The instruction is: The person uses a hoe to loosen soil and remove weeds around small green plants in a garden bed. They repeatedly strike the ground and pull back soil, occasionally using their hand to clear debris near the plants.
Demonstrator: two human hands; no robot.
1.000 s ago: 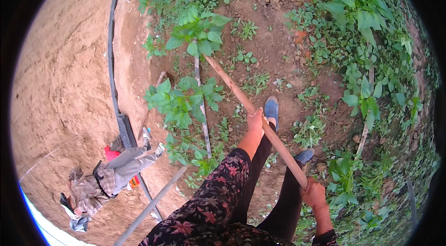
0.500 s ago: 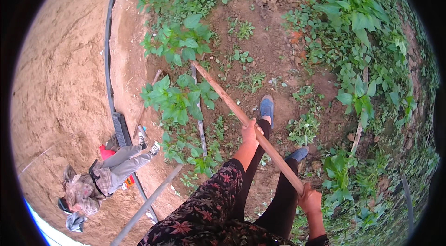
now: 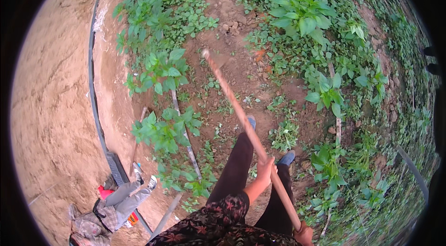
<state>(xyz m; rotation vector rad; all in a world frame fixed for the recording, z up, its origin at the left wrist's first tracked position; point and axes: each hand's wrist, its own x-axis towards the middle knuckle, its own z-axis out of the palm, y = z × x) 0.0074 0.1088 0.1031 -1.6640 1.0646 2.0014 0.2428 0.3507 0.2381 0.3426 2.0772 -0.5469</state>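
Both my hands grip a long wooden-handled hoe [image 3: 237,104], which slants from the lower right toward the far left. My left hand [image 3: 265,170] is wrapped round the shaft's lower middle. Down by the near end, my right hand [image 3: 304,234] closes on the shaft, partly cut off by the lower edge. The hoe's far tip is raised over bare soil; a blurred, brownish, blade-like patch shows beside it, hard to make out. Under the shaft, a low weed clump [image 3: 284,134] grows near my blue shoes [image 3: 288,157].
Leafy green plants [image 3: 162,71] line the left side of the soil strip [image 3: 223,9], with taller ones [image 3: 304,11] and dense weeds on the right. A dark pipe [image 3: 91,74] edges the bed. Beyond it, another person [image 3: 109,206] sits on the dirt. Grey poles [image 3: 186,136] lie among the plants.
The hoe's far end has swung clear of the left-hand plant to over the soil. Both my hands have moved lower in view. The view has shifted, with my feet now farther forward on the strip.
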